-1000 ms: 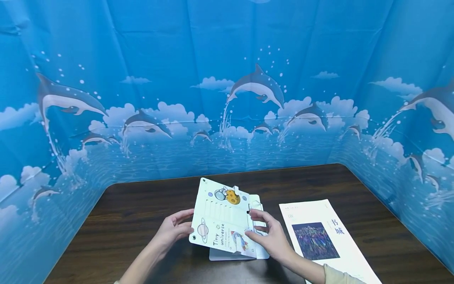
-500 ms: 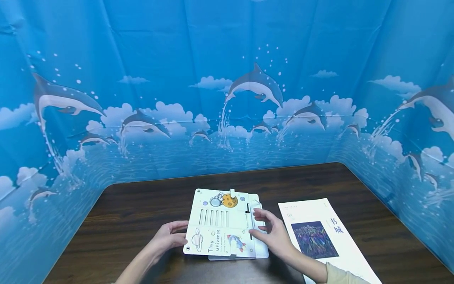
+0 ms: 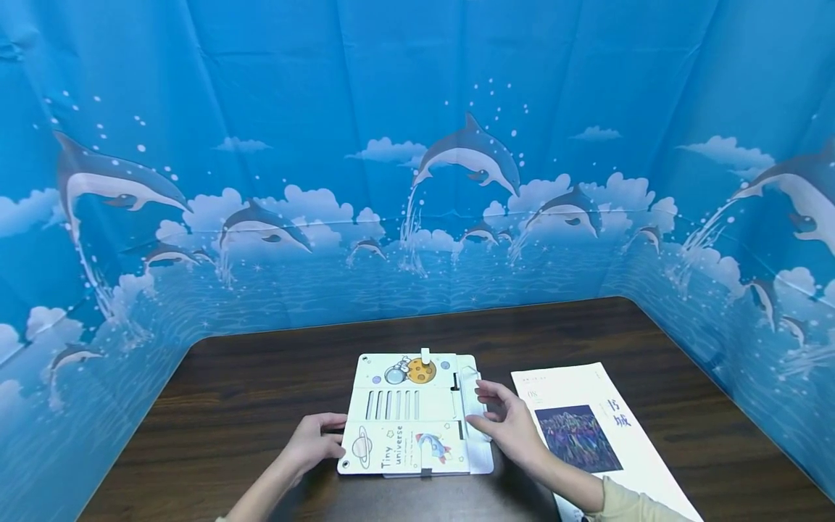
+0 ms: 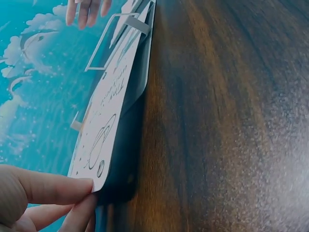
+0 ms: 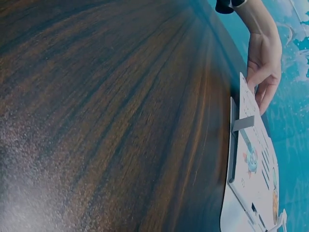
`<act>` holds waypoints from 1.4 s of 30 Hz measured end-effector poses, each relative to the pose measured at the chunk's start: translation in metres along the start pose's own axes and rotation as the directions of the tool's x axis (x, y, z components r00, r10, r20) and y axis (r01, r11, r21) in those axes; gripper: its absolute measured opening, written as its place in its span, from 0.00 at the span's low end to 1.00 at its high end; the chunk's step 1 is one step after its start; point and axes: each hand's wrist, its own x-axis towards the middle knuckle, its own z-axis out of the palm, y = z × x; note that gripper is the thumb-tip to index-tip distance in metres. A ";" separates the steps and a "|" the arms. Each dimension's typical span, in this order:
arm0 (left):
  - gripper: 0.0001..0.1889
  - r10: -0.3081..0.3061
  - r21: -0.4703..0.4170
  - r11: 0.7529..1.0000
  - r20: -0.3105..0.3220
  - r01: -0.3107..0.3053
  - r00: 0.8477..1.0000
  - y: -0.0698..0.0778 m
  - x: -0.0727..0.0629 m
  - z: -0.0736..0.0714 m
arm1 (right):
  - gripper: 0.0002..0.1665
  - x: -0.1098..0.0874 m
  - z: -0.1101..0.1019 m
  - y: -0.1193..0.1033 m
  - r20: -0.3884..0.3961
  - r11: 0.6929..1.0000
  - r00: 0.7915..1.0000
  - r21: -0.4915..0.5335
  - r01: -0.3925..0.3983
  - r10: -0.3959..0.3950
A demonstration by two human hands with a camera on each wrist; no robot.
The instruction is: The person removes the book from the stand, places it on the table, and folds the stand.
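Note:
A white book stand [image 3: 401,406] printed with an astronaut, a planet and a rocket lies nearly flat in the middle of the table in the head view. Its top panel is slightly raised at the left over a base plate [image 3: 481,460]. My left hand [image 3: 313,442] pinches the panel's left edge near the front corner; in the left wrist view the thumb and fingers [image 4: 58,191] meet at that corner. At the stand's right side, my right hand [image 3: 512,428] hovers with its fingers loosely bent. Whether its fingertips touch the stand I cannot tell.
A white magazine [image 3: 587,428] with a dark picture lies to the right, partly under my right forearm. The dark wood table [image 3: 248,384] reaches back to a blue dolphin curtain [image 3: 326,181]. A white wire prop [image 4: 104,46] sticks up from the stand.
The stand's panel has come down from a steep tilt to almost flat, with my left hand following its edge. My right hand has shifted slightly right, off the panel.

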 end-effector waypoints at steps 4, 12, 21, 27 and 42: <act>0.27 0.011 0.008 1.000 0.005 -0.011 1.000 0.000 0.002 0.000 | 0.29 0.003 -0.001 0.003 0.002 1.000 1.000 -0.027 -0.004 0.004; 0.28 0.041 -0.075 0.996 -0.061 -0.045 0.997 0.007 0.007 -0.001 | 0.24 0.011 -0.001 0.015 0.098 0.989 0.995 -0.145 0.007 0.008; 0.27 0.067 -0.166 0.985 0.067 -0.055 0.996 0.004 0.010 0.001 | 0.19 0.010 -0.004 0.025 0.232 0.978 0.973 -0.203 0.036 0.012; 0.28 0.048 -0.142 0.989 0.082 -0.036 0.995 0.000 0.010 -0.001 | 0.17 0.011 -0.004 0.024 0.245 0.958 0.969 -0.270 0.091 -0.023; 0.28 0.059 -0.144 0.989 0.099 -0.044 0.993 -0.003 0.010 -0.001 | 0.18 0.019 0.000 0.022 0.297 0.909 0.955 -0.395 0.131 -0.008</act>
